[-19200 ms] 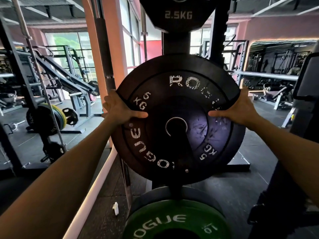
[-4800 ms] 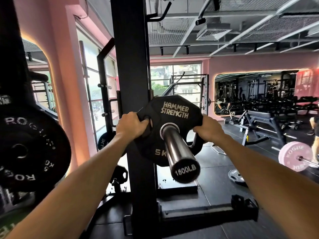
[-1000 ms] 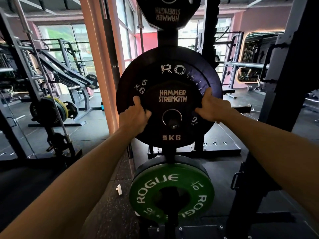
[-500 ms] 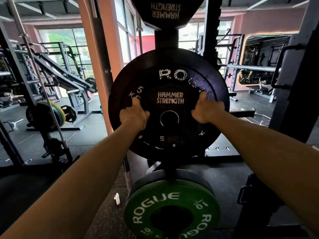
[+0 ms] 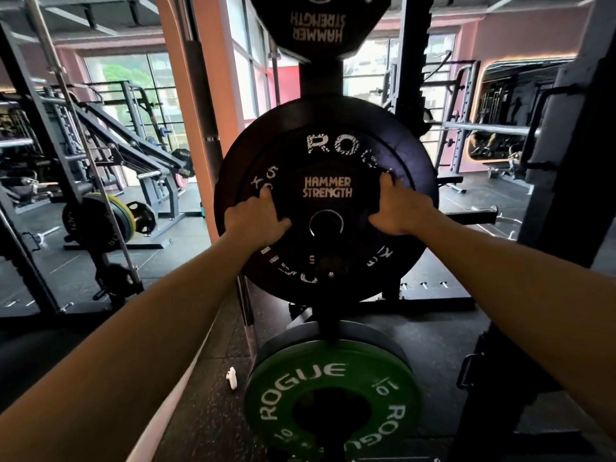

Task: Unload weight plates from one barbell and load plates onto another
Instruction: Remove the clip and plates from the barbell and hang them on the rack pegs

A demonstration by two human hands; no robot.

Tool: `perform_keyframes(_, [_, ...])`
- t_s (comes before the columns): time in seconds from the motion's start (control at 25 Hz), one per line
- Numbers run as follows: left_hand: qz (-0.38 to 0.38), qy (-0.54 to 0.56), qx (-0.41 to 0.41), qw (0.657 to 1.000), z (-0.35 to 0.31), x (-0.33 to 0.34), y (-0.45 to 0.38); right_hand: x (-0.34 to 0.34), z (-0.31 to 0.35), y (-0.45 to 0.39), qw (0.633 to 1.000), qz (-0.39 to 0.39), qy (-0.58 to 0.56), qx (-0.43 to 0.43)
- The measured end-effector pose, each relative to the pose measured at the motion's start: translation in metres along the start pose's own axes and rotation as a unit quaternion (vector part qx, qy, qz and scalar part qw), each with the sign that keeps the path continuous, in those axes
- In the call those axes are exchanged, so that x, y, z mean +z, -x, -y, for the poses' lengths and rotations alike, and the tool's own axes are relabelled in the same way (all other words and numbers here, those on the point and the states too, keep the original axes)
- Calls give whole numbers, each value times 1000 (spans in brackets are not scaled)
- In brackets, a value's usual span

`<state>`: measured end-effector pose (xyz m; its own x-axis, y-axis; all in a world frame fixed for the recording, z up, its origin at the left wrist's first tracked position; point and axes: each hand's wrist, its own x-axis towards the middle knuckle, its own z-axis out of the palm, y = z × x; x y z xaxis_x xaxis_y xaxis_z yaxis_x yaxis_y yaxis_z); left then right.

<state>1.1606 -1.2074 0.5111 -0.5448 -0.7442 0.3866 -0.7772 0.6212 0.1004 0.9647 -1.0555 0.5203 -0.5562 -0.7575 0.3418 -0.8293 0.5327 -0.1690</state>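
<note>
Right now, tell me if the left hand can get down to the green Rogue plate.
Probably yes: the left hand is busy on the Hammer Strength plate, but nothing blocks the drop to the green plate below.

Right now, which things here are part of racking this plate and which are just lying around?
In the job:
left hand and right hand, both on the small Hammer Strength plate
black Rogue plate behind it

Just lying about:
green Rogue plate below
small white object on the floor

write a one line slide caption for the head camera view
Both hands, left hand and right hand, press a small Hammer Strength plate against a black Rogue plate on a storage rack.
</note>
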Motion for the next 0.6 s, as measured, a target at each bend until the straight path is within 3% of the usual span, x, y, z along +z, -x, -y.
perform_keyframes(0.16, [11,95,41,995,6,-22,21,-22,-13,24,998,-7,-12,-56])
perform_keyframes(0.6, [19,128,26,991,-59,-87,123,-87,-67,114,992,8,-47,-119])
